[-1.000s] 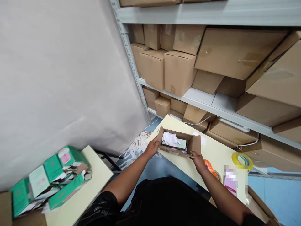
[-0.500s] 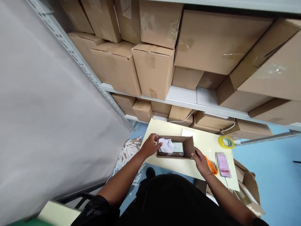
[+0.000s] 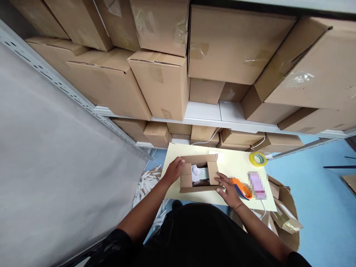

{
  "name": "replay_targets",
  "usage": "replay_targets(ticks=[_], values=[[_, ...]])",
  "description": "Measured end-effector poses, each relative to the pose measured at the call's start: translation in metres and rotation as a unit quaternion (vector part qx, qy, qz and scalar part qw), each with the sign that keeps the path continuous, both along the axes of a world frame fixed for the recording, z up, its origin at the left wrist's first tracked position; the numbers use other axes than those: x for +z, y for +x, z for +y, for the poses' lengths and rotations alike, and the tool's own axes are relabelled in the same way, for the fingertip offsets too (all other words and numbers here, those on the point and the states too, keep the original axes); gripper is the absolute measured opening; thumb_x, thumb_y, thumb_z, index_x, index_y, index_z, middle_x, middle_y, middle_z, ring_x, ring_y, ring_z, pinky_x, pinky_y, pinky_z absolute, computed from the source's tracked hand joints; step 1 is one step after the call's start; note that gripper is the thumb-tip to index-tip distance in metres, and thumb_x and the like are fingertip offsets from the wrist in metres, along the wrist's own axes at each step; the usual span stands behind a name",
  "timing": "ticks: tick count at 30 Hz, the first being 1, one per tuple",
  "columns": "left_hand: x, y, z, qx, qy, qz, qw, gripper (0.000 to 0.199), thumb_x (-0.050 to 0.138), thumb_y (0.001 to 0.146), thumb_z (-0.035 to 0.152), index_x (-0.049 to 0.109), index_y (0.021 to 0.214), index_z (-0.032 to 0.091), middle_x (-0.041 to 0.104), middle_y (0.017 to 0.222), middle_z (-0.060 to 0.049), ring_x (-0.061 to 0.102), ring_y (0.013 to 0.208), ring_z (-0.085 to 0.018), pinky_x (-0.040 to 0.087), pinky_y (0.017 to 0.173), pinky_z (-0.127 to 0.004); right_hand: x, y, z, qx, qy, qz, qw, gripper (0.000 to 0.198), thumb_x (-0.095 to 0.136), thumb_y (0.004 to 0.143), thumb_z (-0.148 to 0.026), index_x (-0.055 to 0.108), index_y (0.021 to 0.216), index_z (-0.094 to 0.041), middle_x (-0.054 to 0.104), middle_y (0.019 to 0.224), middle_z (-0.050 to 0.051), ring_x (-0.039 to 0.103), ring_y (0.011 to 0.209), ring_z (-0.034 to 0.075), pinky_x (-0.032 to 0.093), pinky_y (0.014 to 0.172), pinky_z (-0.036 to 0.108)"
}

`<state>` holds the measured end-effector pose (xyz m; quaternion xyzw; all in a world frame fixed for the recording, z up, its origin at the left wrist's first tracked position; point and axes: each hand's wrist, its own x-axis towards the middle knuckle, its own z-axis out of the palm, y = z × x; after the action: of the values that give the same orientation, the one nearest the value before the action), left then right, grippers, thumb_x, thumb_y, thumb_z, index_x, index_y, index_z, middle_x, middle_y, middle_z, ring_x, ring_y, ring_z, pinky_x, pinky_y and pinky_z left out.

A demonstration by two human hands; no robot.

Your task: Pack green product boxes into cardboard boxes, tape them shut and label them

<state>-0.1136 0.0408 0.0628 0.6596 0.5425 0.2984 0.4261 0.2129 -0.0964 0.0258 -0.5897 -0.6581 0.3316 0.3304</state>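
Observation:
A small cardboard box [image 3: 199, 188] sits on the cream table, its two end flaps folded inward over the opening. Between the flaps show crumpled white paper [image 3: 195, 172] and a pale green item [image 3: 204, 173]. My left hand [image 3: 174, 170] is closed on the box's back left corner, thumb against the cardboard. At the right end, my right hand [image 3: 229, 191] is open, its spread fingers touching the right end flap [image 3: 213, 172]. An orange tape dispenser [image 3: 241, 188] lies just right of that hand.
On the table [image 3: 174, 191] lie a roll of yellow tape [image 3: 257, 159] and a blurred pink item [image 3: 257, 185]. Shelves of cardboard boxes [image 3: 158, 85] rise behind. White strips [image 3: 147, 185] are heaped on the floor at left; an open carton [image 3: 289, 207] stands at right.
Both end flaps of the box have gone from upright to folded inward. My right hand has spread its fingers on the right flap. The whole view has shifted somewhat.

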Motion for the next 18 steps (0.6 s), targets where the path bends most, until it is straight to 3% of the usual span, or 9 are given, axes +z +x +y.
replay_targets(ticks=[4, 7, 10, 13, 15, 18], values=[[-0.016, -0.011, -0.052, -0.040, 0.017, -0.081, 0.996, 0.048, 0.034, 0.106, 0.047, 0.074, 0.099, 0.020, 0.075, 0.115, -0.011, 0.058, 0.132, -0.027, 0.039, 0.119, -0.045, -0.004, 0.007, 0.014, 0.032, 0.020, -0.030, 0.999, 0.048, 0.064, 0.091, -0.060, 0.075, 0.119, -0.023, 0.061, 0.141, 0.016, 0.056, 0.133, 0.034, 0.047, 0.113, 0.052], [-0.017, -0.010, -0.068, -0.076, 0.000, -0.078, 0.994, 0.041, 0.043, 0.102, 0.041, 0.075, 0.088, 0.021, 0.077, 0.111, -0.012, 0.055, 0.137, -0.029, 0.036, 0.122, -0.049, -0.008, 0.004, 0.026, 0.013, 0.032, -0.031, 0.999, 0.044, 0.060, 0.094, -0.059, 0.071, 0.115, -0.022, 0.065, 0.123, 0.015, 0.061, 0.119, 0.032, 0.051, 0.104, 0.049], [-0.009, -0.004, -0.057, -0.007, -0.014, -0.051, 0.999, 0.029, 0.050, 0.096, 0.035, 0.071, 0.082, 0.021, 0.076, 0.102, -0.009, 0.067, 0.117, -0.027, 0.050, 0.108, -0.045, -0.015, -0.002, 0.034, -0.047, 0.022, -0.034, 0.998, 0.047, 0.060, 0.092, -0.062, 0.062, 0.116, -0.022, 0.062, 0.113, 0.013, 0.062, 0.102, 0.029, 0.055, 0.092, 0.047], [0.001, 0.002, -0.032, 0.101, 0.028, 0.016, 0.994, 0.021, 0.056, 0.091, 0.033, 0.070, 0.102, 0.021, 0.072, 0.112, -0.008, 0.066, 0.111, -0.023, 0.057, 0.093, -0.037, -0.026, -0.006, 0.040, -0.116, -0.015, -0.041, 0.992, 0.057, 0.064, 0.085, -0.068, 0.054, 0.116, -0.021, 0.059, 0.113, 0.011, 0.060, 0.084, 0.024, 0.055, 0.078, 0.042], [0.009, 0.007, -0.017, 0.087, 0.058, 0.051, 0.993, 0.034, 0.058, 0.091, 0.035, 0.068, 0.120, 0.021, 0.067, 0.127, -0.010, 0.061, 0.123, -0.024, 0.056, 0.096, -0.036, -0.033, -0.008, 0.043, -0.138, -0.047, -0.051, 0.988, 0.061, 0.066, 0.082, -0.069, 0.051, 0.116, -0.020, 0.058, 0.113, 0.011, 0.059, 0.077, 0.022, 0.054, 0.073, 0.041], [0.018, 0.016, -0.010, -0.019, 0.054, 0.097, 0.994, 0.036, 0.056, 0.095, 0.037, 0.070, 0.125, 0.023, 0.069, 0.129, -0.009, 0.062, 0.124, -0.024, 0.052, 0.106, -0.038, -0.037, -0.010, 0.047, -0.147, -0.072, -0.060, 0.985, 0.064, 0.068, 0.078, -0.068, 0.050, 0.117, -0.020, 0.059, 0.111, 0.010, 0.061, 0.079, 0.023, 0.052, 0.071, 0.039]])
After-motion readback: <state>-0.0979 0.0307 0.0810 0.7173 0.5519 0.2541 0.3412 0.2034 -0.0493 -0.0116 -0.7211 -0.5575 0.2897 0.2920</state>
